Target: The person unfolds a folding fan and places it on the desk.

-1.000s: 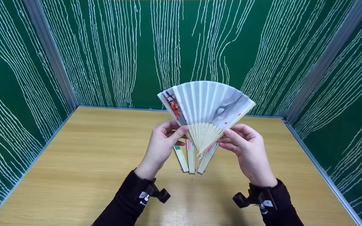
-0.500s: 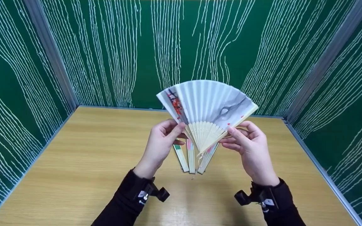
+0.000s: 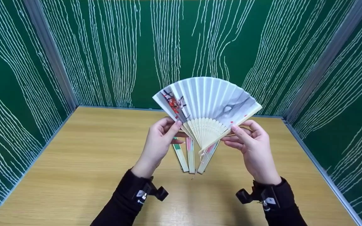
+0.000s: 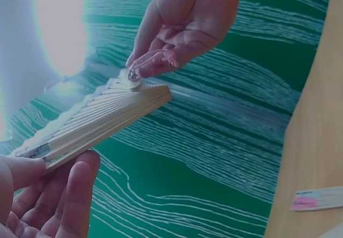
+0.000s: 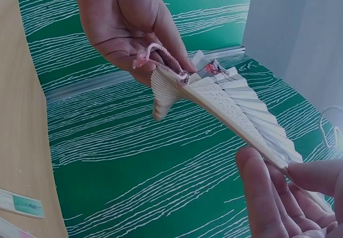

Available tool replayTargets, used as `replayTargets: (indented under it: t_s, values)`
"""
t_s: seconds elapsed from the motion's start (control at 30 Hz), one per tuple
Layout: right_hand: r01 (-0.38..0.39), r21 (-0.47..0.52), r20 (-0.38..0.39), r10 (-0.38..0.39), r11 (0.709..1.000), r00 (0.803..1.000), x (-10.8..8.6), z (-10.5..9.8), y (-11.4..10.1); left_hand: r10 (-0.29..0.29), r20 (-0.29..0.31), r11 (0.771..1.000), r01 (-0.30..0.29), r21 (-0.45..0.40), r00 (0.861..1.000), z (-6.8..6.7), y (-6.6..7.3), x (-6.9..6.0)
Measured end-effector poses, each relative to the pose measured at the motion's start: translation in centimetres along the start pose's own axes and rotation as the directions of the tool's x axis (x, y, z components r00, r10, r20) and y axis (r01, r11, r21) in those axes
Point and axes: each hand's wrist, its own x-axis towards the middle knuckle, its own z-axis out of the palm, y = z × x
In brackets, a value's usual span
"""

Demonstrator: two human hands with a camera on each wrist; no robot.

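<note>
A pale folding fan [image 3: 209, 100] with a red blossom print is spread above the table between both hands. The left hand [image 3: 158, 146] pinches its left edge between thumb and fingers; the right hand [image 3: 255, 149] pinches the right outer rib. From the fan's pivot hangs a pinkish cord [image 4: 153, 58]. In the right wrist view the ribs [image 5: 230, 114] run from the pivot down to the right hand [image 5: 289, 195]. Several folded fans lie on the table below: one with green [image 3: 181, 158], one pink-marked in the middle [image 3: 191, 160] and another at the right [image 3: 206, 161].
The wooden table [image 3: 90, 150] is enclosed by green panels [image 3: 143, 62] with wavy white lines, joined by grey metal posts [image 3: 50, 53]. A small black camera hangs from each black-sleeved wrist.
The fan has spread wider, its arc rising slightly and more of the blossom print showing. The hands have moved a little apart, the left one leftward and the right one rightward.
</note>
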Motion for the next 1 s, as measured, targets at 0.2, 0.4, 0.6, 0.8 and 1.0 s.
replayTargets:
  t_s: [0.2,0.4,0.6,0.8,1.0]
  values:
    - [0.009,-0.023,-0.030,-0.010,1.000,1.000,0.1,-0.2,0.0,0.021,-0.019,1.000,-0.020,0.014,1.000,-0.4,-0.1,0.1]
    - [0.000,-0.037,-0.027,-0.001,0.999,1.000,0.2,-0.4,0.0,0.042,-0.025,0.999,-0.041,0.033,0.999,-0.7,0.0,0.1]
    - [-0.009,-0.030,-0.029,0.008,1.000,1.000,0.3,-0.6,0.0,0.033,-0.041,0.999,-0.032,0.026,0.999,-0.9,0.2,0.0]
    - [-0.022,0.006,-0.022,0.022,1.000,1.000,0.3,-0.7,-0.1,0.035,-0.068,0.999,-0.035,-0.006,0.997,-1.2,0.3,0.1]
    - [-0.024,0.080,0.022,0.022,0.996,1.000,0.4,-0.9,-0.1,0.030,-0.086,0.999,-0.033,-0.039,0.996,-1.3,0.3,0.3]
